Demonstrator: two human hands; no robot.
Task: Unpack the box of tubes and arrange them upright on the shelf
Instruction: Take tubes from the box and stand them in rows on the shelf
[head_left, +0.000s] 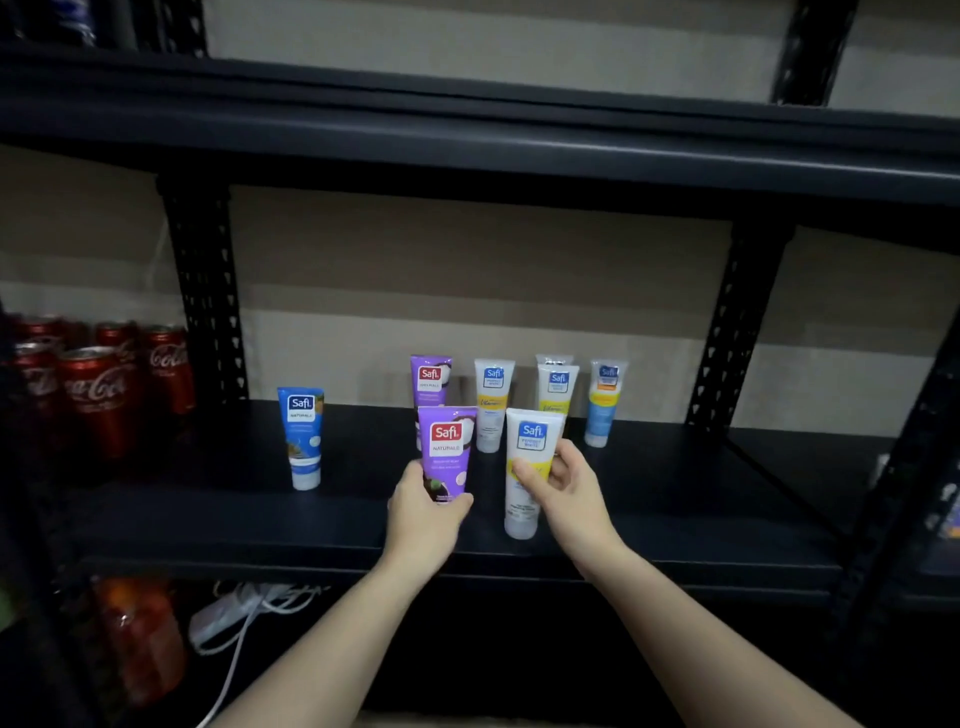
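On the dark middle shelf, our left hand grips the lower end of a purple tube, holding it upright, while our right hand pinches a white-and-yellow tube standing cap-down beside it. Behind them stand another purple tube, two yellow-banded tubes and a blue-and-yellow tube; a blue tube stands apart to the left. Red cola cans fill the neighbouring bay.
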